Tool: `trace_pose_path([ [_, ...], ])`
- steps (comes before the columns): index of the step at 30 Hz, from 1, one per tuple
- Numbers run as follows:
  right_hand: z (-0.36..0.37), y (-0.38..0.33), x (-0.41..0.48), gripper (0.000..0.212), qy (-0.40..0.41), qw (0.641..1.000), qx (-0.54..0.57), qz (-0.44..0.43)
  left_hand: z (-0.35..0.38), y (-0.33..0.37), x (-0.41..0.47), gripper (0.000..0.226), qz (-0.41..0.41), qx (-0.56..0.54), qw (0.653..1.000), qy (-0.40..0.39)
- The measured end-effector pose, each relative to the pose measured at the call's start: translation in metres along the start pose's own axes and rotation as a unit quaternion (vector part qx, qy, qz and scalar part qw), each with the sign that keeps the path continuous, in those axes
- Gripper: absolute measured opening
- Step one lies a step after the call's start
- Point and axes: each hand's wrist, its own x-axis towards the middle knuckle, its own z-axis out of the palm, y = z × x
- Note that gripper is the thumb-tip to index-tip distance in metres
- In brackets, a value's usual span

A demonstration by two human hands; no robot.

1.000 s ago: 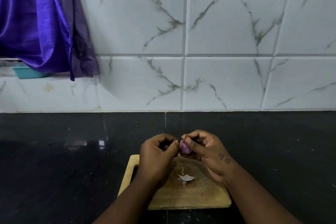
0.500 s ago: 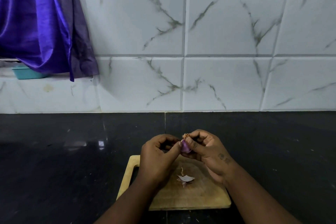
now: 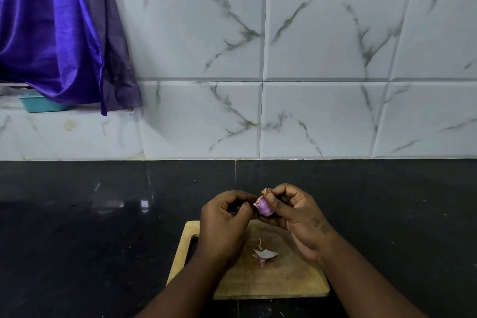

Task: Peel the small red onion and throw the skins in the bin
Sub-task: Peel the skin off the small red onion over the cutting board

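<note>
A small red onion (image 3: 263, 206), purple with a dry papery tip, is held above the far edge of a wooden cutting board (image 3: 278, 281). My right hand (image 3: 296, 217) grips it with thumb and fingers. My left hand (image 3: 224, 222) is right beside it, its fingertips pinching at the skin on the onion's left side. A few torn pieces of onion skin (image 3: 264, 253) lie on the board below my hands. No bin is in view.
The board lies on a black polished counter (image 3: 103, 227) against a white marble-pattern tiled wall (image 3: 309, 85). A purple cloth (image 3: 56, 33) hangs at the upper left over a ledge with a teal container (image 3: 38, 104).
Hardly anything differs. My left fingertips have shifted slightly on the onion's left side, and a bit more purple flesh shows. The skins on the board lie as before.
</note>
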Motion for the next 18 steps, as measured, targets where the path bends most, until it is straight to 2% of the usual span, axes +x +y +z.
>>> trace_pose_path([
  [3, -0.002, 0.0015, 0.002, 0.019, 0.003, 1.0, 0.005, 0.001, 0.0006, 0.0021, -0.0011, 0.015, -0.001, -0.023, 1.0, -0.006],
  [8, -0.0003, 0.0019, 0.0011, 0.036, -0.007, 1.0, -0.005, -0.009, 0.0018, -0.0016, 0.0005, 0.007, -0.032, -0.029, 0.999, -0.008],
  [14, -0.0018, 0.0027, 0.0006, 0.032, -0.012, 0.999, -0.022, -0.024, 0.0001, -0.0008, 0.0022, 0.007, -0.065, -0.082, 0.994, -0.012],
  [18, -0.0004, 0.002, 0.0005, 0.025, -0.014, 0.999, 0.034, -0.022, 0.0001, 0.0005, 0.0022, 0.009, -0.092, -0.088, 0.991, -0.031],
])
